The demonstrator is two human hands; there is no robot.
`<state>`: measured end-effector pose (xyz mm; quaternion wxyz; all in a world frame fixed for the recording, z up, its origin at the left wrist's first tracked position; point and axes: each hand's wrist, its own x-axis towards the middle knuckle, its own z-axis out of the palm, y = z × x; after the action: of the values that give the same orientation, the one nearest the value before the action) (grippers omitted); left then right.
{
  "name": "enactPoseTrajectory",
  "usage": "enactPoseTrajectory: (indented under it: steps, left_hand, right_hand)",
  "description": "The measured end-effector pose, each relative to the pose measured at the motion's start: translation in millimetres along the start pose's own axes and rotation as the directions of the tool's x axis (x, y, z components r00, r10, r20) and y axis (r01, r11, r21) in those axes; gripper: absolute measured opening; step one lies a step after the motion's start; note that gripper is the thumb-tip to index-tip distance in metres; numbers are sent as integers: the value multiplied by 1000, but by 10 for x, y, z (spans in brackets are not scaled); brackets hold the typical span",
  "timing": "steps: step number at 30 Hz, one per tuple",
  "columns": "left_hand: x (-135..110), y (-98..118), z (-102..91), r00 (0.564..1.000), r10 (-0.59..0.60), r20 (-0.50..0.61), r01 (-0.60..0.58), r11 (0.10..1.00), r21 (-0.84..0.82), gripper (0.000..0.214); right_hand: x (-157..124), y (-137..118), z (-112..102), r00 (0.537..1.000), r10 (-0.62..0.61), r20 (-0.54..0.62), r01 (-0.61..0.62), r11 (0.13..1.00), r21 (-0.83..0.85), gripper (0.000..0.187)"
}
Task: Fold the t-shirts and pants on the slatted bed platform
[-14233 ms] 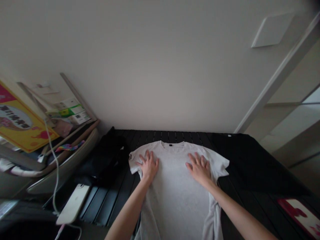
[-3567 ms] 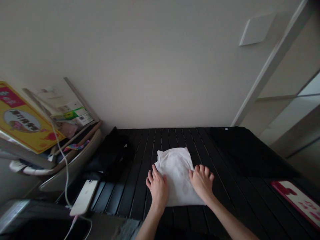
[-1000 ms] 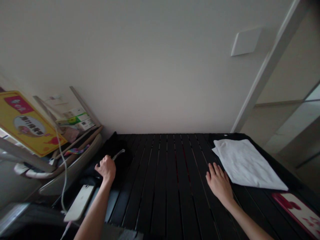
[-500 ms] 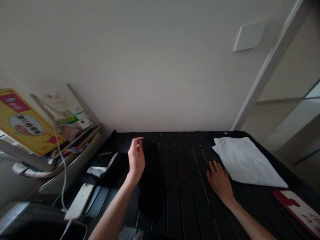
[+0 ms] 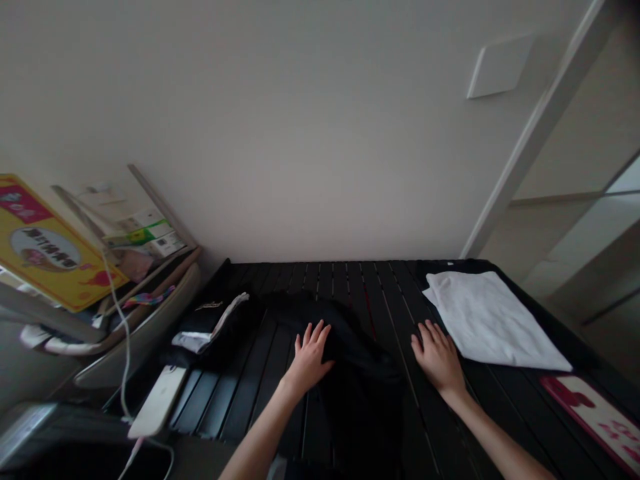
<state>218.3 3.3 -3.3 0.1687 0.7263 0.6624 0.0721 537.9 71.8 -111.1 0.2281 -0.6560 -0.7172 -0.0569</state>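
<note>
A black garment [image 5: 360,373] lies crumpled on the black slatted table [image 5: 280,287], hard to tell from the dark slats. My left hand [image 5: 310,357] rests flat on its left part with fingers spread, open. My right hand [image 5: 439,357] lies flat and open on the table just right of the garment, its fingers near the edge of a folded white T-shirt [image 5: 490,320] that sits on a dark folded cloth [image 5: 525,373] at the right.
At the left lie a pile of dark clothes with a white-edged piece [image 5: 210,323], a white phone [image 5: 155,400] with a cable, and a tray holding boxes and a yellow packet [image 5: 45,243]. A red-and-white item [image 5: 595,417] lies at the right front.
My left hand took a black garment from the left pile, carried it to the table's middle, and now lies open on it. My right hand stayed put.
</note>
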Motion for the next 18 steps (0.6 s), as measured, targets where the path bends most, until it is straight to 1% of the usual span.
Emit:
enactPoseTrajectory:
  steps: [2, 3, 5, 7, 9, 10, 11, 12, 14, 16, 18]
  left_hand:
    - [1, -135, 137, 1000, -4, -28, 5, 999, 36, 80]
    - [10, -184, 195, 998, -3, -58, 6, 999, 51, 79]
    - [36, -245, 284, 992, -5, -129, 13, 998, 61, 75]
    - [61, -259, 337, 981, -12, -193, 18, 999, 31, 68]
    - [66, -242, 361, 969, -34, -244, 29, 999, -27, 63]
    - [54, -227, 364, 963, -48, -267, 34, 998, -57, 61]
    - [32, -212, 362, 957, -61, -285, 38, 996, -85, 59]
    - [-1, -196, 356, 951, -70, -301, 39, 993, -110, 58]
    - [-104, -163, 329, 948, -72, -311, 25, 988, -153, 55]
    - [-248, -113, 287, 953, -65, -296, 4, 979, -204, 51]
    - [-427, -24, 242, 963, -63, -264, -13, 961, -277, 48]
  right_hand:
    - [-42, -83, -129, 1000, 14, -19, -11, 992, 124, 48]
    - [-91, -157, -210, 1000, -6, -1, 6, 981, 195, 47]
    - [-249, -365, -368, 990, -114, 86, 80, 940, 331, 49]
    - [-455, -617, -470, 951, -253, 180, 156, 891, 427, 61]
    - [-645, -849, -483, 918, -335, 211, 209, 863, 461, 76]
    - [-713, -938, -465, 914, -347, 210, 221, 860, 460, 81]
    - [-755, -1001, -442, 918, -341, 204, 220, 863, 456, 82]
    - [-766, -1038, -425, 925, -323, 199, 206, 867, 454, 78]
    - [-699, -1036, -446, 937, -277, 214, 146, 865, 480, 65]
    - [-532, -963, -567, 926, -281, 253, 104, 833, 543, 56]
    - [-305, -866, -768, 921, -302, 248, 114, 815, 569, 49]
